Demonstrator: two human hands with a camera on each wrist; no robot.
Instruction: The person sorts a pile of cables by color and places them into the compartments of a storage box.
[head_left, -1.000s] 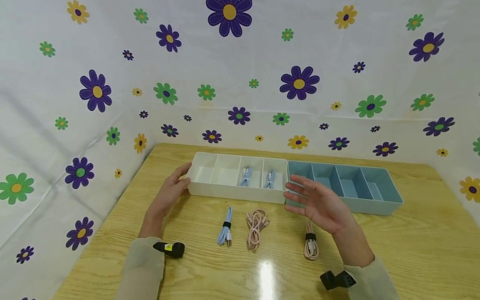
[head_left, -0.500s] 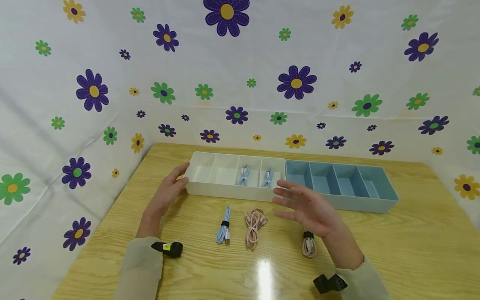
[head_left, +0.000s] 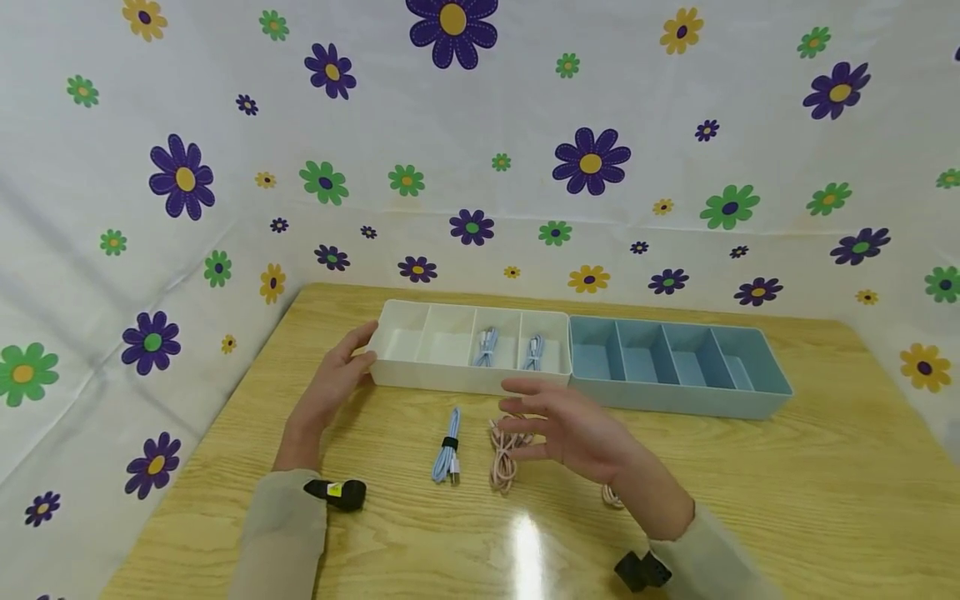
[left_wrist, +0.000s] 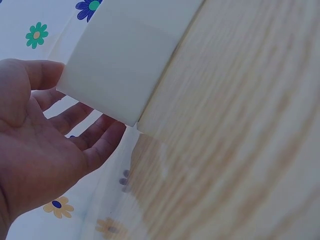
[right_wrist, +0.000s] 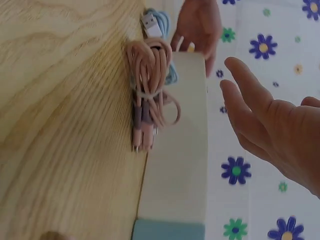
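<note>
My left hand rests its fingertips against the left end of a white compartment box. In the left wrist view the thumb and fingers touch the box's end wall without wrapping round it. My right hand hovers above the table with fingers spread, holding nothing. Below and beside it lies a bundled pink charging cable, partly covered by the fingers. To the left is a light-blue charging cable with a black strap. Another pink cable is mostly hidden under my right forearm.
Two light-blue cables, one nearer the middle and one to its right, lie in the white box's two right compartments. A blue-grey compartment box adjoins its right end. Flowered cloth hangs behind the wooden table.
My right hand has moved left and slightly lower, from before the blue-grey box to over the pink cable. My left hand stays at the white box's end.
</note>
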